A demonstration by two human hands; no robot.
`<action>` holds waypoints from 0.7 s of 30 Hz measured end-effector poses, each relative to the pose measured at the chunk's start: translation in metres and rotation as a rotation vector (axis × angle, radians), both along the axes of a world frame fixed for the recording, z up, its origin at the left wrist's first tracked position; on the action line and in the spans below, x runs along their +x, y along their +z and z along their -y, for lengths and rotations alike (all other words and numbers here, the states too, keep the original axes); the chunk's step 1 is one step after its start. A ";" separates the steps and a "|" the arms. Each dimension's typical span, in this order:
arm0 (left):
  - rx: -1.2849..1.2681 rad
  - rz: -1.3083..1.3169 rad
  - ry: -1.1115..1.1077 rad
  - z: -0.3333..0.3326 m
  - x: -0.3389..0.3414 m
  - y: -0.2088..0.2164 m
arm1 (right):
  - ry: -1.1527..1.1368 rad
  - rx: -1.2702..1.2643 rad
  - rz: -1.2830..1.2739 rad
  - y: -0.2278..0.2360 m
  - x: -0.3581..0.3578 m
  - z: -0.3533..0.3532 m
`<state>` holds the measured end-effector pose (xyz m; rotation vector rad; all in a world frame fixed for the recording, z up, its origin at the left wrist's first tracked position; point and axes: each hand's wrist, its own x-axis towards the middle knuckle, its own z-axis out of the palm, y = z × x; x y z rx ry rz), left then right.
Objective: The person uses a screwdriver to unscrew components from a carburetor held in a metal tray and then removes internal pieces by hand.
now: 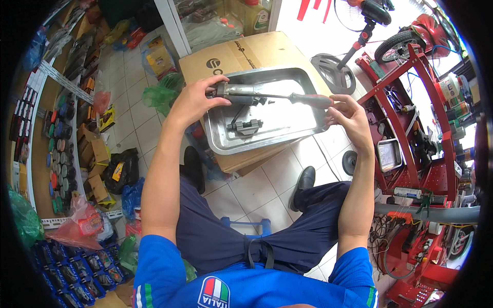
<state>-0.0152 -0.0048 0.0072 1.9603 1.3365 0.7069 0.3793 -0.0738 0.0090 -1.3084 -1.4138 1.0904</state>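
A shallow metal tray lies before me on a cardboard box. At its left side my left hand is closed, thumb and fingers round the end of a dark cylindrical metal part. My right hand pinches the handle end of a screwdriver at the tray's right side. The screwdriver's long shaft runs left across the tray, its tip at the metal part near my left fingers. Whether the tip sits inside the part is hard to see. A smaller dark metal piece lies loose in the tray, below the cylinder.
The cardboard box holds up the tray, with a glass cabinet behind it. To the right stands a red tool rack; a wheel and a red machine are beyond. Shelves of packed goods and plastic bags line the left.
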 end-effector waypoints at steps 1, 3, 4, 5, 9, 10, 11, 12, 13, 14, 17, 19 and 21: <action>0.010 -0.005 -0.004 0.000 0.000 0.000 | 0.017 0.011 0.002 -0.002 0.007 0.000; 0.029 -0.017 -0.011 0.000 0.001 0.001 | 0.034 -0.001 0.016 -0.003 0.010 -0.001; 0.018 -0.026 -0.004 0.000 0.001 0.001 | 0.033 -0.022 0.029 -0.001 0.009 -0.002; 0.008 -0.036 0.003 0.000 0.000 0.000 | 0.032 -0.044 0.041 0.000 0.008 -0.002; 0.034 -0.037 0.009 0.000 0.000 -0.002 | -0.029 -0.001 -0.018 -0.003 0.001 -0.003; 0.029 -0.028 0.009 0.000 0.000 -0.002 | -0.048 0.008 -0.036 -0.001 -0.003 -0.002; 0.023 -0.019 0.008 -0.001 0.000 -0.001 | -0.068 0.017 -0.053 0.000 -0.005 -0.002; 0.017 -0.009 0.003 0.001 0.003 0.002 | -0.054 0.000 -0.025 -0.002 -0.002 -0.003; -0.016 -0.016 0.019 0.002 0.005 0.006 | -0.041 -0.018 0.003 -0.007 0.004 -0.005; -0.049 -0.024 0.036 0.004 0.008 0.010 | -0.027 -0.035 0.032 -0.010 0.007 -0.006; -0.051 -0.028 0.041 0.004 0.003 0.007 | -0.013 -0.024 0.079 0.001 -0.005 -0.002; -0.032 -0.011 0.021 0.001 0.001 0.004 | 0.013 0.006 0.057 0.002 -0.002 0.000; -0.031 0.008 0.002 0.001 0.003 0.006 | 0.049 0.005 0.082 -0.002 0.007 -0.001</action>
